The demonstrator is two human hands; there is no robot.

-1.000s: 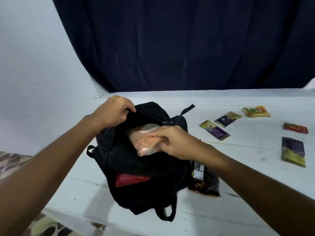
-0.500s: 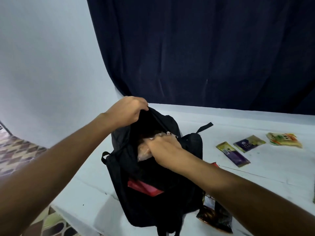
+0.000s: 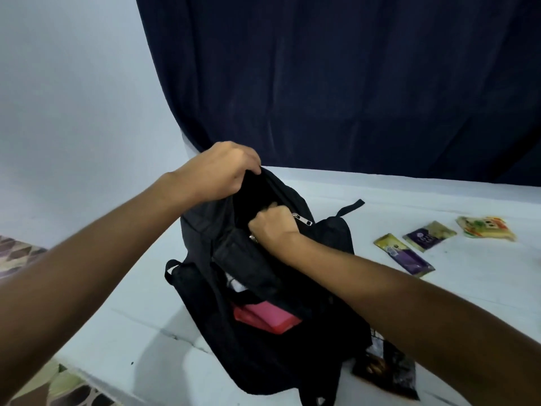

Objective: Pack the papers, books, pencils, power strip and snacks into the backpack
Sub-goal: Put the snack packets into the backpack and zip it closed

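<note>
Nearest the camera, at the table's front edge, a dark glossy snack packet (image 3: 386, 372) lies half under the right side of the black fabric backpack (image 3: 263, 341), which stands slumped on the white table (image 3: 123, 341) at centre left. A flat red book or folder (image 3: 265, 317) shows through the lower opening of the bag, with a sliver of something white above it.

Further up, the right hand (image 3: 273, 227) is sunk to the knuckles in the top opening, fingers curled downward beside a silver zipper pull (image 3: 303, 219). The clear bag of orange snack that it was pushing in a second ago is no longer visible (it seems to have gone down inside), so whether the fingers grip it now or have let go cannot be told. Judged from that, one more snack counts as packed and the hand is free to come out for the next one.

The left hand (image 3: 222, 171), beyond and to the left, pinches the far rim of the opening and holds it lifted, as it did a second ago, keeping the mouth wide.

Well apart on the right of the table lie three packets not yet packed: a yellow-and-purple wrapper (image 3: 404, 254), a purple-and-green sachet (image 3: 429, 235) just beyond it, and a yellow-green noodle-type pack (image 3: 486, 227) farthest right. Behind everything hangs a dark navy curtain (image 3: 336, 83).
</note>
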